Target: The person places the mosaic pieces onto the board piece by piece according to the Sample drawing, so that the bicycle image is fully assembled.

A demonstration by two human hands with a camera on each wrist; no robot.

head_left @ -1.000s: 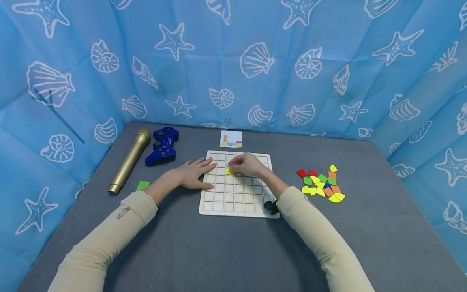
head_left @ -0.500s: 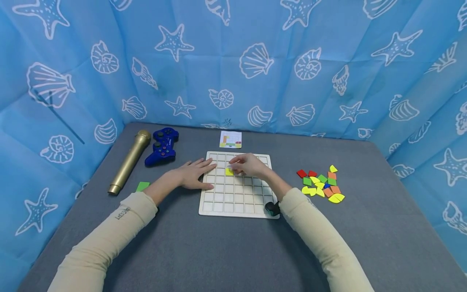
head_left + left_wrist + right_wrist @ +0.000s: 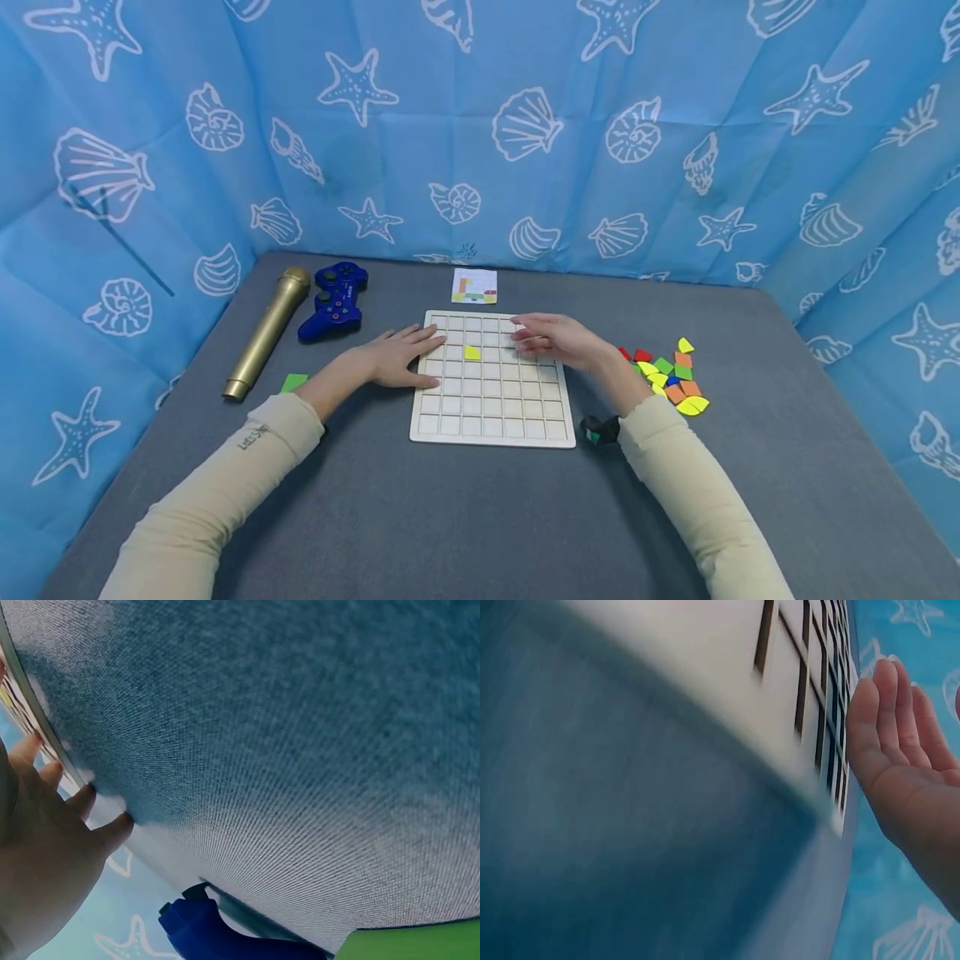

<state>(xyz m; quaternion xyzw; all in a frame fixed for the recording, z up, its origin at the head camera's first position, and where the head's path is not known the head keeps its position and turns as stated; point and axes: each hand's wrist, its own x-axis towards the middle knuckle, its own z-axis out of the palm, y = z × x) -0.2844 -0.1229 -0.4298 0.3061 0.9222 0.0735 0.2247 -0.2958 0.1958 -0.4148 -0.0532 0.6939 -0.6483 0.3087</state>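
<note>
A pale grid board lies on the table, with one yellow piece in a cell of its upper left part. My left hand rests at the board's left edge, fingers spread, as the left wrist view also shows along the rim. Over the board's upper right side is my right hand, its fingers loosely bent and nothing visible between them. In the right wrist view that hand is beside the board's grid. Several coloured flat pieces lie to the right, partly hidden behind the right forearm.
Behind the board lies a small printed card. A gold microphone and a blue game controller lie at the left. Near the left forearm is a green piece. A blue patterned curtain borders the table.
My right hand has let go of the yellow piece and moved right, leaving that piece in its cell. My left hand has stayed at the board's edge.
</note>
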